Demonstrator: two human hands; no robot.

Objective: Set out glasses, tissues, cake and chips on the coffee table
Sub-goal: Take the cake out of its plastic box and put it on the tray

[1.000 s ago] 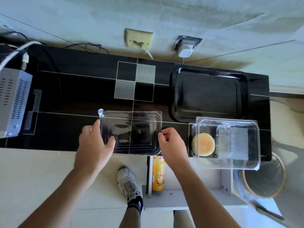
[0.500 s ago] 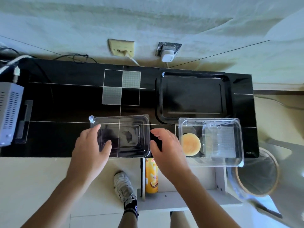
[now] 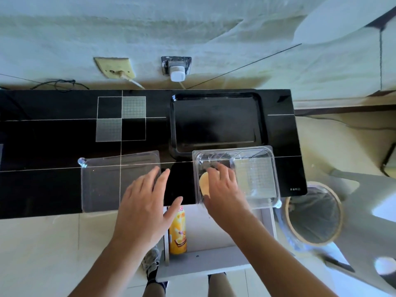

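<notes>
the person stands at a glossy black table set against a pale wall, looking straight down at it. the left hand hovers with fingers spread and straight over the table's near edge, its fingertips at the right edge of a flat clear plastic lid that lies on the black top; the hand holds nothing. the right hand reaches down into an open clear plastic container that sits at the near right of the table, its fingers bent over a round pale yellow cake in the left part of the container; whether the fingers actually grip the cake i cannot tell, as the hand covers most of it. behind the container lies a black rectangular tray, its near edge just beside the container's far wall. under the table's near edge, on a grey lower shelf, stands a yellow tube of chips, between the two forearms. to the right, on the floor, is a round bin with a tan rim. a white plug sits in a wall socket above the tray.
</notes>
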